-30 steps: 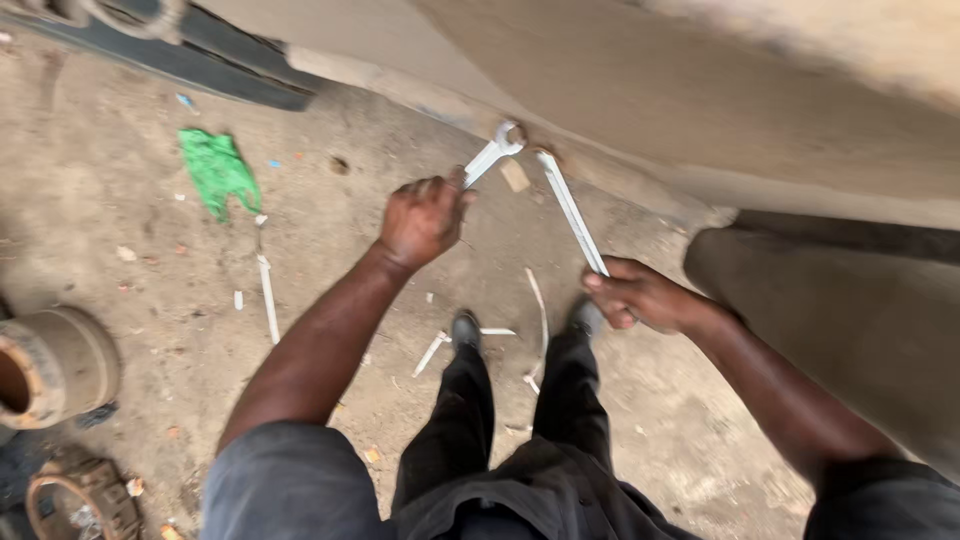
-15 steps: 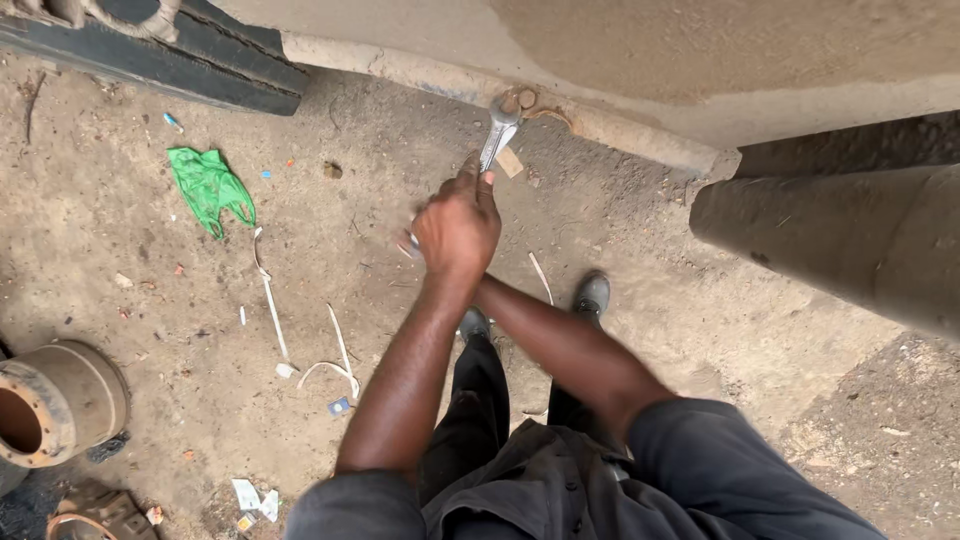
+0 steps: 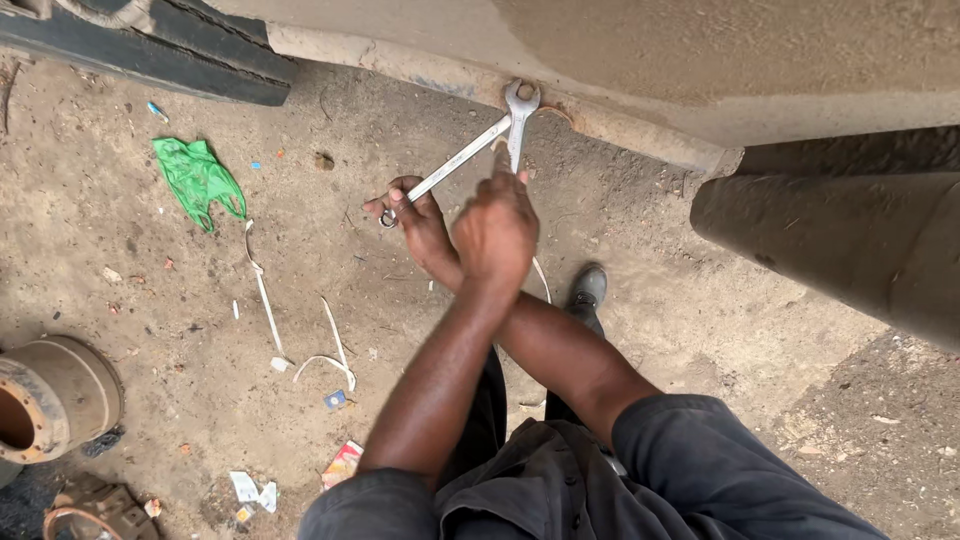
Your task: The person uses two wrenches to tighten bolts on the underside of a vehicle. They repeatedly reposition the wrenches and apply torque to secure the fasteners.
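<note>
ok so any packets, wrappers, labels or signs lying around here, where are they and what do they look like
Green plastic bag: crumpled on the dirt, upper left, by the tyre.
Red and yellow wrapper: flat on the ground beside the left arm, lower middle.
Small blue packet scrap: on the dirt just above that wrapper.
White paper scraps: torn pieces, bottom left.
No signs or screens in view.

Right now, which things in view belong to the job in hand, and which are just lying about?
In hand: long wrench, gripped by the right hand; upright wrench, gripped by the left hand; both wrench heads meet at the body edge.
Lying about: green bag, white strips, rusty drum, paper scraps.
</note>
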